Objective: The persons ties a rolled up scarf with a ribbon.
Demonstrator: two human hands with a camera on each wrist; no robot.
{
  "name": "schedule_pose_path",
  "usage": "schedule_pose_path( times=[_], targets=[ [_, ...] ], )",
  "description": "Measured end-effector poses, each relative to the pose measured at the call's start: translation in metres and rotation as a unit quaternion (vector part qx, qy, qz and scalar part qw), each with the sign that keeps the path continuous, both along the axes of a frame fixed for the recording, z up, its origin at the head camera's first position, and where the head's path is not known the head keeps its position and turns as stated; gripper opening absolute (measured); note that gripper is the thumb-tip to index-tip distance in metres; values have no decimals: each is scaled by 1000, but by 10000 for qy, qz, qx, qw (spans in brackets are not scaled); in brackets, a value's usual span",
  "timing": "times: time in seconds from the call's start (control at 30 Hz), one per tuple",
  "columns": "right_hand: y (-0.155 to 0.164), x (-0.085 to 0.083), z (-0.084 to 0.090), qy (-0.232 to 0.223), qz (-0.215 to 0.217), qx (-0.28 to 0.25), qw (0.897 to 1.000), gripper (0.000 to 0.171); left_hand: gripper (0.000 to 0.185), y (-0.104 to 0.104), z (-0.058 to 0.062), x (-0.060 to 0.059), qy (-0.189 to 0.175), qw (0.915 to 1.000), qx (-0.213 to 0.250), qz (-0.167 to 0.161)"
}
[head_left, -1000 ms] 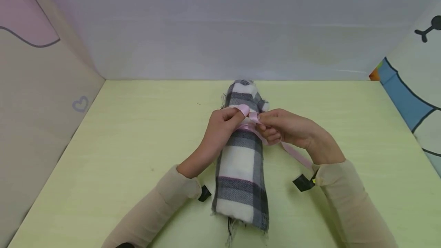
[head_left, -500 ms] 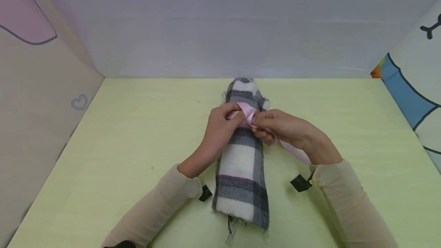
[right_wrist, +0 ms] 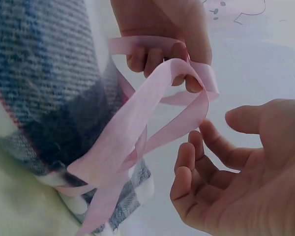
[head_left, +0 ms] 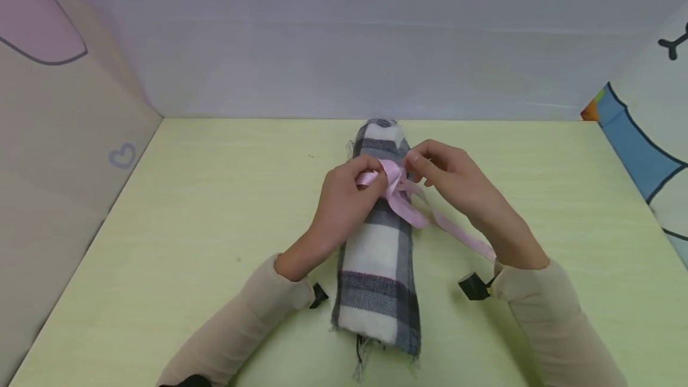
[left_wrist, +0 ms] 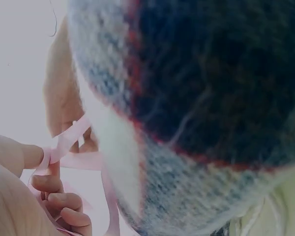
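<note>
A rolled grey, white and black plaid scarf [head_left: 376,255] lies lengthwise on the yellow-green table [head_left: 188,226]. A pink ribbon [head_left: 400,196] is wrapped round its far half, and one tail trails toward the right sleeve. My left hand [head_left: 371,175] pinches a loop of the ribbon [right_wrist: 152,93] on top of the roll. My right hand [head_left: 419,166] hovers just right of the loop. In the right wrist view its fingers [right_wrist: 196,167] are relaxed and clear of the ribbon. The left wrist view shows the scarf [left_wrist: 196,98] up close, with the ribbon [left_wrist: 64,145] in my left fingers [left_wrist: 49,184].
A grey back wall [head_left: 349,46] closes off the table behind the scarf. A left panel with a heart [head_left: 122,155] and a right panel with a blue drawing [head_left: 629,148] close off the sides. Black straps [head_left: 473,286] sit at both wrists.
My right hand has let go of the ribbon and lifted up and back. The loop and a second fold of ribbon now show between the hands. The left hand keeps its pinch.
</note>
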State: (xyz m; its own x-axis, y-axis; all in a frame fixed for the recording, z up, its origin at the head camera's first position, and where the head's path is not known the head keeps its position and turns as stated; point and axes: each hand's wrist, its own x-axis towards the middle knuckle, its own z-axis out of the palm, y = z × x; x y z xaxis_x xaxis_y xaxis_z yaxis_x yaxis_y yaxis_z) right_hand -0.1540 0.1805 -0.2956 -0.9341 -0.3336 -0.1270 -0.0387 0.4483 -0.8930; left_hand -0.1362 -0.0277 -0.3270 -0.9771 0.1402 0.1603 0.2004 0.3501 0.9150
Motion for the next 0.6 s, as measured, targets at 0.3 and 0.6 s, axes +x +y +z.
schedule_pose_path(
  times=[0.3, 0.6],
  targets=[
    [-6, 3, 0, -17, 155, -160, 9997, 24, 6, 2, 3, 6, 229, 9986, -474, -108],
    [-2, -6, -19, -383, 581, -1987, 9776, 13, 14, -1, -2, 2, -250, 9995, 17, -181]
  ],
)
